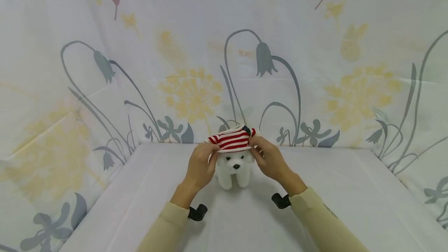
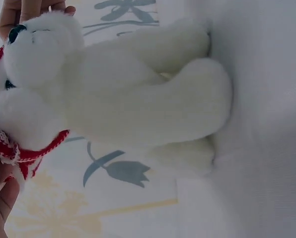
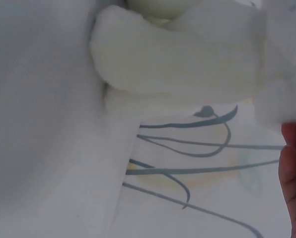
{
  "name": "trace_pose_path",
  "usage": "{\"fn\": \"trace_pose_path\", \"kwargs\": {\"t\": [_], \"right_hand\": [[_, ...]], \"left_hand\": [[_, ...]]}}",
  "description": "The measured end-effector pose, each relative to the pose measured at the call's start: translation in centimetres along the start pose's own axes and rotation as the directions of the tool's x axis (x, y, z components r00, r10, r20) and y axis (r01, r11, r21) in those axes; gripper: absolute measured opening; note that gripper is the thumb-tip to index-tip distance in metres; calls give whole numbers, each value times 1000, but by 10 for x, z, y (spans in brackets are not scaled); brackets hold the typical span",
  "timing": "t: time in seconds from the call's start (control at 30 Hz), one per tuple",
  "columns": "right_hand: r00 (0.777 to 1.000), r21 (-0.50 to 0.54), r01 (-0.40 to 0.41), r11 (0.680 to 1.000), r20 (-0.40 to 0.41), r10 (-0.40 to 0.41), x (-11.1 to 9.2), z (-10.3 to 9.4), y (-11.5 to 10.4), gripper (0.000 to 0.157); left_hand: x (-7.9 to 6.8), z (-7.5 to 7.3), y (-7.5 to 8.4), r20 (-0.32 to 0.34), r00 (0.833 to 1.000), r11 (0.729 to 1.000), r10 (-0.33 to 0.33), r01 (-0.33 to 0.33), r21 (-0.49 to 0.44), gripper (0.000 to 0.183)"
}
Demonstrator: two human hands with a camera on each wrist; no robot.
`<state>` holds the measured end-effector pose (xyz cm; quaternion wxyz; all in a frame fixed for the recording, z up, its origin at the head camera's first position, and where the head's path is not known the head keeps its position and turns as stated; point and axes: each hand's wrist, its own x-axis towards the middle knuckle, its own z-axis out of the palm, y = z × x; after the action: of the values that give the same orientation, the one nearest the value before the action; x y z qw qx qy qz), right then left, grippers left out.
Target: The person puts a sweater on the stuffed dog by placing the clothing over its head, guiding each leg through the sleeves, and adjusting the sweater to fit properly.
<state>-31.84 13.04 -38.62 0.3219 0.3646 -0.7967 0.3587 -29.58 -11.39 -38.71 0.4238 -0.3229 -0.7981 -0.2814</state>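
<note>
Your sleeves (image 1: 325, 221) point toward the toy dog (image 1: 228, 167); left hand (image 1: 201, 164) and right hand (image 1: 270, 158) pinch the striped shirt (image 1: 233, 141), over its crown only, body not yet covered.

A white plush dog (image 1: 233, 171) stands upright, its paws planted on a plain, pale surface (image 1: 241, 221) that stretches wide around it, toward the far edge.

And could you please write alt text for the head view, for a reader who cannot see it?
A person's left hand and right hand hold a red-and-white striped garment over the top of a white toy dog's head. The dog faces the camera on a white surface, before a flower-patterned backdrop.
</note>
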Motion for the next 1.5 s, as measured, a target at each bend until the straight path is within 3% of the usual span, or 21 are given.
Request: {"fn": "trace_pose_path", "kwargs": {"t": [0.13, 0.27, 0.43, 0.77, 1.0, 1.3, 1.5], "right_hand": [[998, 58, -58, 997, -23, 60, -5, 0, -1, 16], [997, 97, -58, 994, -51, 63, -10, 1, -2, 16], [996, 60, -49, 997, -65, 53, -22, 4, 0, 17], [1000, 94, -3, 996, -26, 6, -39, 9, 3, 15], [1000, 104, -18, 994, 16, 16, -46, 9, 2, 20], [999, 108, -16, 994, 45, 11, -44, 7, -7, 24], [997, 130, -2, 991, 73, -7, -43, 8, -6, 47]], "left_hand": [[-7, -1, 2, 45, 999, 999, -5, 7, -51, 13], [-14, 1, 6, 48, 999, 997, 0, 4, -81, 13], [-18, 4, 10, 50, 999, 997, 5, -1, -80, 11], [-17, 6, 13, 39, 999, 993, -4, 9, -120, 11], [-21, 7, 16, 69, 998, 991, -8, 17, -131, 8], [-23, 10, 21, 76, 997, 995, 9, -1, -103, 5], [-26, 12, 21, 154, 988, 999, -2, 10, -51, 38]]}}
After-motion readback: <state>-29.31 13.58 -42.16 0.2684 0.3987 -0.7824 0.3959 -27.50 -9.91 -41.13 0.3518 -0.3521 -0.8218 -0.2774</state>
